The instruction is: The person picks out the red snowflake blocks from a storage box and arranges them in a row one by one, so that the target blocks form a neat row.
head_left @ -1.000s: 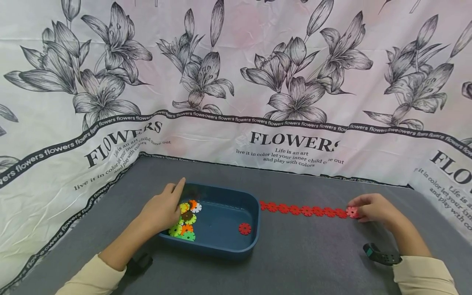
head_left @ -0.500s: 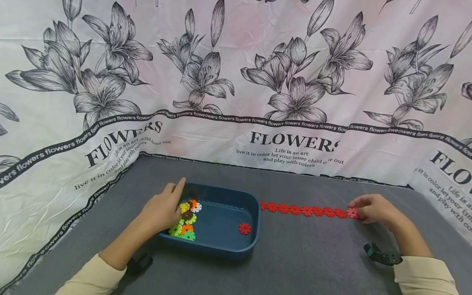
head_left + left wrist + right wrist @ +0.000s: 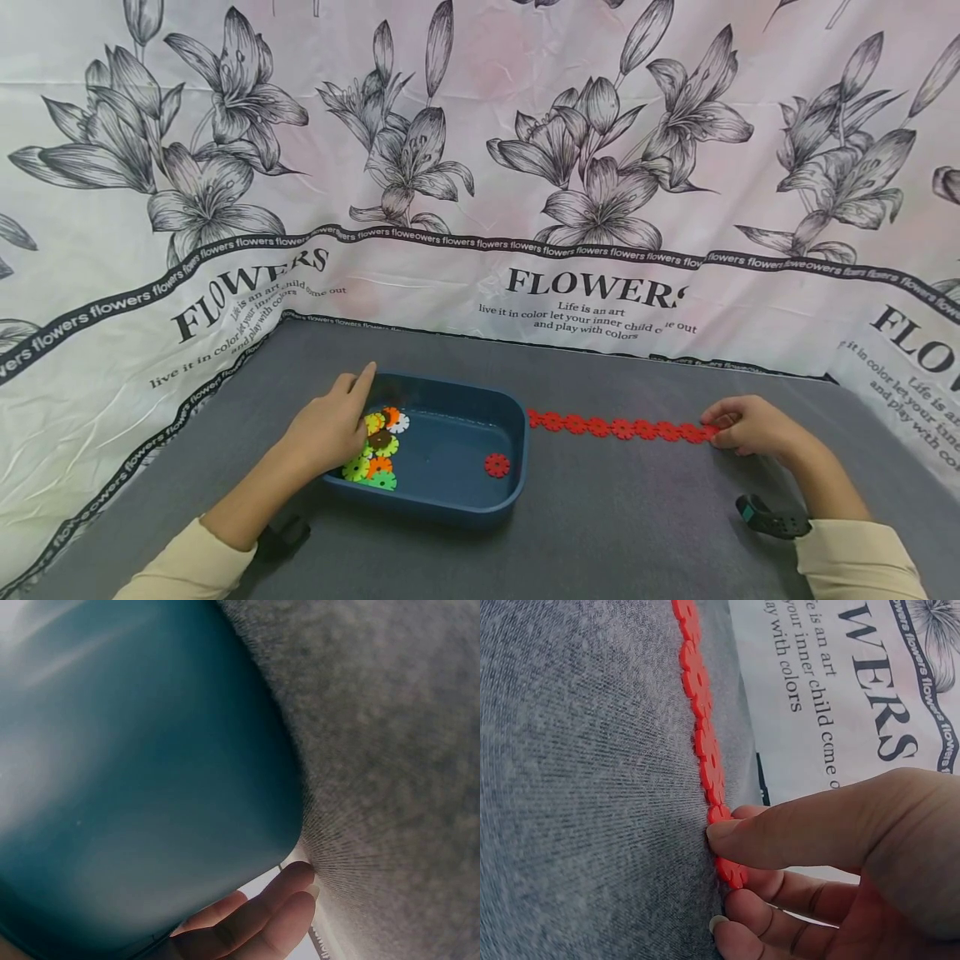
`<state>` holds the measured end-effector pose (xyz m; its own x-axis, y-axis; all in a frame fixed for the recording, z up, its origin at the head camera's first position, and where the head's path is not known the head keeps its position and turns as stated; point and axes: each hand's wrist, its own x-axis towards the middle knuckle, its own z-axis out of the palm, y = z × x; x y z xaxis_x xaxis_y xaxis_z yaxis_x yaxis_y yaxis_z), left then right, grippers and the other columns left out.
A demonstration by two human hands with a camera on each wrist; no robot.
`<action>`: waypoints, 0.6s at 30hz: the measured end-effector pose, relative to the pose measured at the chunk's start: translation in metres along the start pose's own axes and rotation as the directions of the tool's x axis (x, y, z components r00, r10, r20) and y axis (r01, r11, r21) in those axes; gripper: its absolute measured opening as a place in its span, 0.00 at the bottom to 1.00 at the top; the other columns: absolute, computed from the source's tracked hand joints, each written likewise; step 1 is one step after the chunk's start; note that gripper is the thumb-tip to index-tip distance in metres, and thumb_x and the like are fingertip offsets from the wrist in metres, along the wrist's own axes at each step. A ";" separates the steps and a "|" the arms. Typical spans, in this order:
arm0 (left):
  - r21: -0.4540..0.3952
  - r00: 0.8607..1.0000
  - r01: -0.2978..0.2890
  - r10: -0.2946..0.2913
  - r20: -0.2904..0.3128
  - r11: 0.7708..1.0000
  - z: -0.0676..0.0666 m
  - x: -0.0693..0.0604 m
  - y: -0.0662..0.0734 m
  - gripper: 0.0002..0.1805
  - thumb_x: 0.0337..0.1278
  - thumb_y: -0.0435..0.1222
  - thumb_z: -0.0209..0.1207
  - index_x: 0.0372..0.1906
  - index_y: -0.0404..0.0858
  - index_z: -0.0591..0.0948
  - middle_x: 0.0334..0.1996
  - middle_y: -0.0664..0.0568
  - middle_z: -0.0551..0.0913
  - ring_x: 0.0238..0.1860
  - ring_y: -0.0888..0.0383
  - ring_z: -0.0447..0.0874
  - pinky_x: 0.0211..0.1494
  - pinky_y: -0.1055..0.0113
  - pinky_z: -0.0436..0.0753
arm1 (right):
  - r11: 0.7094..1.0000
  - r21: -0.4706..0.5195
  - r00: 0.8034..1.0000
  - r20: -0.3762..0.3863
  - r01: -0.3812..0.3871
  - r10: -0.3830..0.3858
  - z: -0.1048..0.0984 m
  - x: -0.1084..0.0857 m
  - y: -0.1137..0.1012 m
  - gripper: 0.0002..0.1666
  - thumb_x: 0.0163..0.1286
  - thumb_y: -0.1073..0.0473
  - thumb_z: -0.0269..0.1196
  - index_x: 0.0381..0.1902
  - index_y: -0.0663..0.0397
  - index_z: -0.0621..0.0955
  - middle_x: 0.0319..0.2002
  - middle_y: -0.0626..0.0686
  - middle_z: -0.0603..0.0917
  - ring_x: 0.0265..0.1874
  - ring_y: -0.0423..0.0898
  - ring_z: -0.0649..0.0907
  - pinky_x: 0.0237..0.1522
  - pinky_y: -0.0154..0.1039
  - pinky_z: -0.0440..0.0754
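A row of red notched snowflake discs (image 3: 622, 429) runs along the grey table, its left end meeting the blue tub's right side. My right hand (image 3: 759, 427) pinches the end red disc (image 3: 721, 816) between thumb and fingers; it lies in line with the others, partly covered. My left hand (image 3: 327, 427) holds the left end of the blue tub (image 3: 431, 503), its index finger along the rim. The left wrist view shows its fingertips (image 3: 289, 889) curled at the tub's outer wall; the thumb is hidden.
Inside the tub, several yellow, green, orange, white and brown discs (image 3: 381, 467) lie at the left. A single red disc (image 3: 497, 465) lies at the right. A white flower-printed cloth (image 3: 585, 308) hangs behind the table (image 3: 622, 517).
My right hand has shifted slightly left, and the pinched red disc, paler and more visible earlier, is now mostly behind its fingers. The left hand and tub stay put.
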<state>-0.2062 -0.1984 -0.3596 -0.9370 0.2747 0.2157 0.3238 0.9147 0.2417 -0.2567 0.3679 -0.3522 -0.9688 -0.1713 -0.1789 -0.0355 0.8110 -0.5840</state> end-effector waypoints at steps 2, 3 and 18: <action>0.000 1.000 -0.004 0.004 -0.004 1.000 0.000 0.000 0.000 0.40 0.60 0.27 0.59 0.76 0.28 0.58 0.60 0.29 0.71 0.14 0.58 0.63 0.20 0.64 0.66 | 1.000 0.001 1.000 0.002 0.000 0.000 0.000 0.000 -0.001 0.16 0.60 0.70 0.67 0.47 0.72 0.81 0.40 0.59 0.82 0.34 0.49 0.77 0.31 0.44 0.78; 0.001 1.000 -0.006 0.006 -0.006 1.000 0.000 0.000 0.000 0.40 0.59 0.27 0.59 0.76 0.28 0.58 0.60 0.29 0.71 0.14 0.58 0.63 0.20 0.64 0.66 | 1.000 0.000 1.000 0.003 0.000 0.000 0.000 0.000 -0.001 0.16 0.60 0.70 0.67 0.47 0.72 0.81 0.40 0.59 0.82 0.34 0.49 0.76 0.31 0.44 0.78; 0.014 1.000 -0.006 0.006 -0.005 1.000 0.001 0.001 -0.001 0.40 0.59 0.27 0.59 0.76 0.28 0.58 0.60 0.29 0.71 0.16 0.58 0.65 0.20 0.64 0.67 | 0.990 -0.135 0.997 -0.061 0.029 -0.037 0.001 -0.002 -0.004 0.13 0.70 0.64 0.59 0.46 0.70 0.81 0.35 0.56 0.81 0.31 0.49 0.78 0.29 0.45 0.79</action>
<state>-0.2076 -0.1992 -0.3610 -0.9342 0.2789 0.2224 0.3278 0.9171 0.2270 -0.2546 0.3642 -0.3506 -0.9799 -0.1671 -0.1089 -0.0961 0.8740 -0.4764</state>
